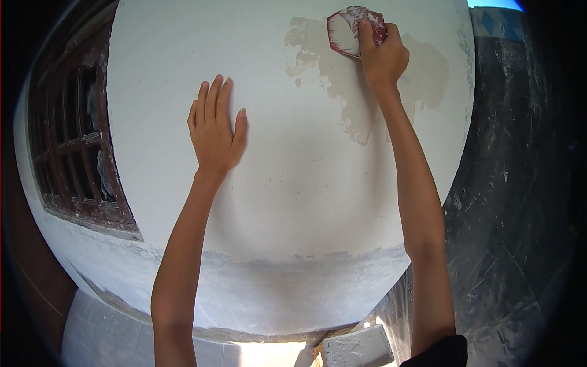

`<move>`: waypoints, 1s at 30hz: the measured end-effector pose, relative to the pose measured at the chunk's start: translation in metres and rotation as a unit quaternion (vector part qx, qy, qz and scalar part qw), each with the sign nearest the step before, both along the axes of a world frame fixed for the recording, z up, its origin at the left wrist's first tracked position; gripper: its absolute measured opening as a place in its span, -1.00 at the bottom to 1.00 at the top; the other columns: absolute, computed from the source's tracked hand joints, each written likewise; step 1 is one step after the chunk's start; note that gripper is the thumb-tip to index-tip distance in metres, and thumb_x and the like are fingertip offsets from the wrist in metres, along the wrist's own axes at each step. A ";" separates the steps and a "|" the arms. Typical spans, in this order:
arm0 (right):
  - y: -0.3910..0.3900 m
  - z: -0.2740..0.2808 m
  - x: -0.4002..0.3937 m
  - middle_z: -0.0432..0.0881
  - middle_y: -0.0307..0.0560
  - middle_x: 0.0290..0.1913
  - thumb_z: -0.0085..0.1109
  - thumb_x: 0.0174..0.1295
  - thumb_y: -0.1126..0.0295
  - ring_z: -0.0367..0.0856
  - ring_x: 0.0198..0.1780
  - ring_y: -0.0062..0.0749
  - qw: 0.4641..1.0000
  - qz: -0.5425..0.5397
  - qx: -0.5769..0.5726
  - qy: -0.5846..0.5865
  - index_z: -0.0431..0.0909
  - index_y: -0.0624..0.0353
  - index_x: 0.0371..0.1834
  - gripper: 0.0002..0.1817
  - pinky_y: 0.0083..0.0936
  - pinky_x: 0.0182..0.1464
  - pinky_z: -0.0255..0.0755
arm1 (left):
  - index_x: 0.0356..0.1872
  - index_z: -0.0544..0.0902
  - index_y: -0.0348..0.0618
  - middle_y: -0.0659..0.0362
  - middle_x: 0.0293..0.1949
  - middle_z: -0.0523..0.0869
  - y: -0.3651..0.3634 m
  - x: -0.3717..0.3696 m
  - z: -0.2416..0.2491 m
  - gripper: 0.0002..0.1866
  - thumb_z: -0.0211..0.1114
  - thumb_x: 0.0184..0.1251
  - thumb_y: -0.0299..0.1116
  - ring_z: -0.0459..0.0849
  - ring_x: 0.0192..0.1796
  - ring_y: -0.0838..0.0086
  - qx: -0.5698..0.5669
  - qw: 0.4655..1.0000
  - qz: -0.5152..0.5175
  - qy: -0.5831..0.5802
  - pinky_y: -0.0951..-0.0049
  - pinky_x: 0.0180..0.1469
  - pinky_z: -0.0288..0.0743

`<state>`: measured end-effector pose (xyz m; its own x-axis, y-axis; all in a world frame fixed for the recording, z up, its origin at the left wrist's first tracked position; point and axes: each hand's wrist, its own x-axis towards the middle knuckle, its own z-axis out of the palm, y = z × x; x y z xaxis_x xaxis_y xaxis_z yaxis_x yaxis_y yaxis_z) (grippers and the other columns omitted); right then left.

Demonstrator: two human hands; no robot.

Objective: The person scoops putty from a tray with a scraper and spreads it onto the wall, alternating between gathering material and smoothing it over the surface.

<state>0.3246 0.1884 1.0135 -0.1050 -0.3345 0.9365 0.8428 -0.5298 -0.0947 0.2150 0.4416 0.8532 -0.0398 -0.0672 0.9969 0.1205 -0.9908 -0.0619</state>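
Observation:
My right hand (386, 60) grips a red putty spreader (343, 33) at the upper right, thumb laid over its face. White putty is smeared across the spreader, which is held against or very close to the white wall (275, 159). Around and below it spreads an uneven beige-grey patch (348, 101) of wet-looking filler. Further left and lower, my left hand (217, 137) rests flat on the wall with its fingers stretched upward and the thumb apart. It holds nothing.
A brown window frame (92, 211) with dark panes is set into the wall at left. Dark plastic sheeting (507, 202) covers the right side. Down at the bottom is a board (358, 350) bearing white putty. The wall's lower band (287, 290) is greyish and rough.

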 end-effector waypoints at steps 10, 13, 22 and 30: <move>0.038 0.000 -0.030 0.73 -0.07 -0.41 0.32 0.30 0.05 0.68 -0.38 -0.37 0.981 0.191 -0.019 -0.026 0.61 0.35 -0.17 -0.53 -0.43 -0.22 0.53 | 0.51 0.29 -0.09 0.13 0.53 0.30 0.000 0.000 0.000 -0.39 0.05 0.45 -0.25 0.10 0.61 0.19 -0.001 1.000 0.004 0.002 0.06 0.57 -0.09; 0.037 0.011 -0.017 0.74 -0.07 -0.40 0.28 0.30 -0.01 0.71 -0.37 -0.27 0.996 0.066 -0.059 -0.025 0.62 0.34 -0.16 -0.50 -0.35 -0.20 0.55 | 0.50 0.29 -0.10 0.13 0.53 0.30 0.001 0.000 0.001 -0.39 0.05 0.45 -0.25 0.11 0.61 0.19 -0.002 1.000 -0.006 -0.001 0.05 0.57 -0.09; -0.003 0.016 -0.007 0.75 -0.03 -0.38 0.30 0.29 0.07 0.71 -0.38 -0.29 0.989 0.074 0.130 -0.013 0.62 0.33 -0.20 -0.57 -0.33 -0.20 0.56 | 0.50 0.30 -0.10 0.13 0.53 0.30 -0.001 -0.001 0.000 -0.39 0.06 0.44 -0.27 0.10 0.61 0.19 -0.006 1.000 -0.006 0.001 0.06 0.57 -0.10; 0.032 -0.010 -0.009 0.75 0.02 -0.38 0.28 0.31 -0.05 0.72 -0.39 -0.21 0.993 0.062 -0.100 -0.033 0.64 0.27 -0.13 -0.49 -0.34 -0.21 0.56 | 0.51 0.29 -0.08 0.12 0.54 0.29 0.001 0.001 0.000 -0.39 0.05 0.44 -0.26 0.10 0.61 0.19 0.002 1.000 -0.003 -0.006 0.05 0.57 -0.09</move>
